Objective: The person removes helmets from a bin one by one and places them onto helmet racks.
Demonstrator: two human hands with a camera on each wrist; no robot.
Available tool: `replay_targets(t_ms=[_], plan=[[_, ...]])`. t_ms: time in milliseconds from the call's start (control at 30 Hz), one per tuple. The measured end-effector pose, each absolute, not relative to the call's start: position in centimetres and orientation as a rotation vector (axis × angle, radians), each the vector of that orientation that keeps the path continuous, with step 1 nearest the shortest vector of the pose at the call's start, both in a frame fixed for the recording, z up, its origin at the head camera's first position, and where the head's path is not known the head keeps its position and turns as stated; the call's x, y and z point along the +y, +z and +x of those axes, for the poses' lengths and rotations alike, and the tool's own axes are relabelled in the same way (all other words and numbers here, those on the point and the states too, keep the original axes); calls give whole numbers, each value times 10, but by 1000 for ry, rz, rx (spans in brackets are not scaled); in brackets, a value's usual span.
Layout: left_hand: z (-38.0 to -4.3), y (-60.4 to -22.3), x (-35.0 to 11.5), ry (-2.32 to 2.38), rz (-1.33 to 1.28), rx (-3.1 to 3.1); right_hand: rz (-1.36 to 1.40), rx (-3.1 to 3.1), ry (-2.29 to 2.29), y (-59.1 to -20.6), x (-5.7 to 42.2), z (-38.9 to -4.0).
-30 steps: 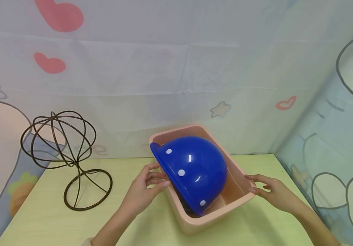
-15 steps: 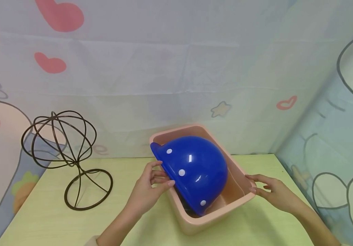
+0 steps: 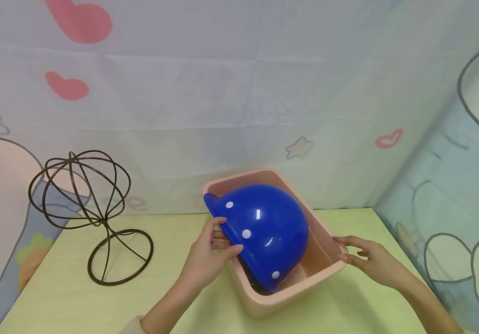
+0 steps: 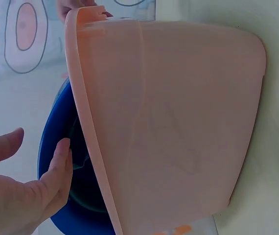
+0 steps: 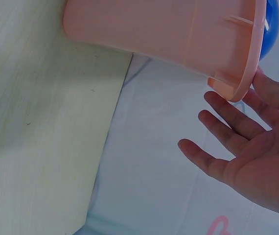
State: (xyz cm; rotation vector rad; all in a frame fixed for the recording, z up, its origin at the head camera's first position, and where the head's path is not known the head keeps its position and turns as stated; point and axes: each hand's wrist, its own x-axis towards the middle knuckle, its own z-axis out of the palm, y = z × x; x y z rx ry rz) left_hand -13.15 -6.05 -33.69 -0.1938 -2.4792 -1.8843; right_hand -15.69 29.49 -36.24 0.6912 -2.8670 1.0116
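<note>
A glossy blue helmet [image 3: 268, 227] with white dots along its edge lies tilted inside a pink plastic bin [image 3: 294, 291], its hollow side facing left. My left hand [image 3: 207, 260] is at the helmet's left edge. In the left wrist view, the fingers [image 4: 58, 171] of that hand reach towards the helmet's hollow underside, while the thumb stays apart from the edge. My right hand [image 3: 375, 264] pinches the bin's right corner rim between thumb and forefinger. Its other fingers [image 5: 225, 129] spread free below the rim in the right wrist view. The helmet's lower part is hidden by the bin.
A dark wire stand [image 3: 97, 218] with a round cage top and ring base is at the left of the pale yellow-green table [image 3: 172, 232]. Behind the table hangs a printed cloth [image 3: 206, 93], with another cloth side [image 3: 452, 185] on the right.
My left hand has moved right and slightly up, from the bin's left rim to the helmet's edge. The right hand, the bin and the helmet have stayed in place.
</note>
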Motion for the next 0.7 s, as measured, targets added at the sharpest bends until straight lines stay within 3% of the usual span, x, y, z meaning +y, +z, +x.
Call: replay_targets(t_ms=[700], plan=[[-134, -341, -54, -2113, -46, -2360, 700, -2867, 1031, -363, 296, -157]])
